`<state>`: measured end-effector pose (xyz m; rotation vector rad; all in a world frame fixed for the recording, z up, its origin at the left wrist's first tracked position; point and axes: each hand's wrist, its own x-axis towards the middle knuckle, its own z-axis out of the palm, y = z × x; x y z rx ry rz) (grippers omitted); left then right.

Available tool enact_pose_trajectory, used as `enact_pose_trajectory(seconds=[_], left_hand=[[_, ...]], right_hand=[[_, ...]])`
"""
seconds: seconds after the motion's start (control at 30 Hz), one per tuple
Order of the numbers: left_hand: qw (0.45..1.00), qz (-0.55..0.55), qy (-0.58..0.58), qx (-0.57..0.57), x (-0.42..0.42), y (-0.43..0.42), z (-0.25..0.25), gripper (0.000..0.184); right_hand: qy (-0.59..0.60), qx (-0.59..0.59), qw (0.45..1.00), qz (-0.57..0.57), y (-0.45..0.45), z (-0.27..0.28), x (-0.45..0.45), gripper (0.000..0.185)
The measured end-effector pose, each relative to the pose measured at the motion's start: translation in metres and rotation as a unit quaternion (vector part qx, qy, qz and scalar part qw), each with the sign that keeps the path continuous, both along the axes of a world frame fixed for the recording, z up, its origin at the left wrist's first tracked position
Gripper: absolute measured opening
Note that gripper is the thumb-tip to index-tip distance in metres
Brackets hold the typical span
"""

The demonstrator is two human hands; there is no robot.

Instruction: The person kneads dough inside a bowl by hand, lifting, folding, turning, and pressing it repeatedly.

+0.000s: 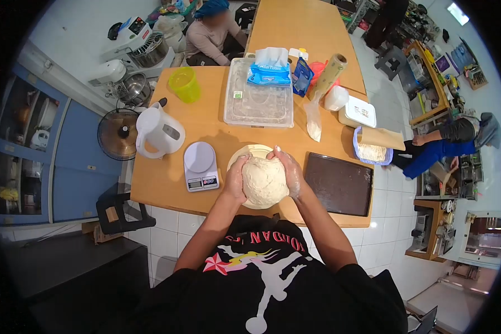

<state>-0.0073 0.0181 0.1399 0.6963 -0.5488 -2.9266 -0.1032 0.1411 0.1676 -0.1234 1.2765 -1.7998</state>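
Note:
A large round lump of pale dough [265,182] is held between my two hands, over a cream-coloured bowl [253,149] whose rim shows behind and below it. My left hand [236,178] presses against the dough's left side, fingers curved round it. On the right side my right hand [288,171] cups the dough, with flour or dough bits on its fingers. A white digital scale [201,166] lies just left of the bowl. To the right lies a dark rectangular baking tray [339,183].
On the wooden table [206,119] stand a white kettle [160,132], a green cup [184,84], a lidded plastic box [259,106], tissues [270,71], a wrap roll [331,75] and a blue basket of flour [372,152]. One person [214,36] sits behind; another [456,136] is at right.

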Motion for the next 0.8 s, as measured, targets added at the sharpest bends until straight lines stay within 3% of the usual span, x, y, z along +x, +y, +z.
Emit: enact_pose_trajectory(seconds=[0.1, 0.2, 0.4, 0.5, 0.6, 0.63, 0.73, 0.8], left_hand=[[0.998, -0.066, 0.008, 0.000, 0.004, -0.005, -0.005, 0.041], [0.997, -0.069, -0.010, -0.014, 0.003, -0.009, -0.015, 0.040], [0.982, -0.031, -0.021, -0.184, 0.008, -0.013, -0.004, 0.037], [0.957, 0.025, 0.033, -0.288, 0.004, -0.009, 0.029, 0.048], [0.964, -0.046, 0.101, -0.241, 0.008, -0.022, 0.027, 0.058], [0.959, -0.051, 0.114, -0.255, 0.007, -0.023, 0.026, 0.058], [0.953, -0.088, 0.139, -0.253, 0.006, -0.021, 0.013, 0.060], [0.962, -0.134, 0.138, -0.194, 0.011, -0.019, -0.003, 0.060]], right_hand=[[-0.131, -0.055, 0.989, 0.035, 0.002, -0.025, -0.004, 0.031], [-0.101, -0.045, 0.990, 0.085, 0.002, -0.030, -0.004, 0.029], [0.002, -0.013, 0.980, 0.201, 0.004, -0.005, -0.009, 0.028], [0.137, 0.050, 0.969, 0.198, -0.002, 0.010, 0.003, 0.045], [0.107, -0.047, 0.986, 0.119, -0.009, 0.008, 0.016, 0.061], [0.137, -0.011, 0.988, 0.070, -0.015, 0.012, 0.023, 0.074], [0.163, 0.015, 0.986, -0.024, -0.025, -0.032, 0.015, 0.074], [0.134, 0.020, 0.991, 0.001, -0.021, -0.036, 0.009, 0.078]])
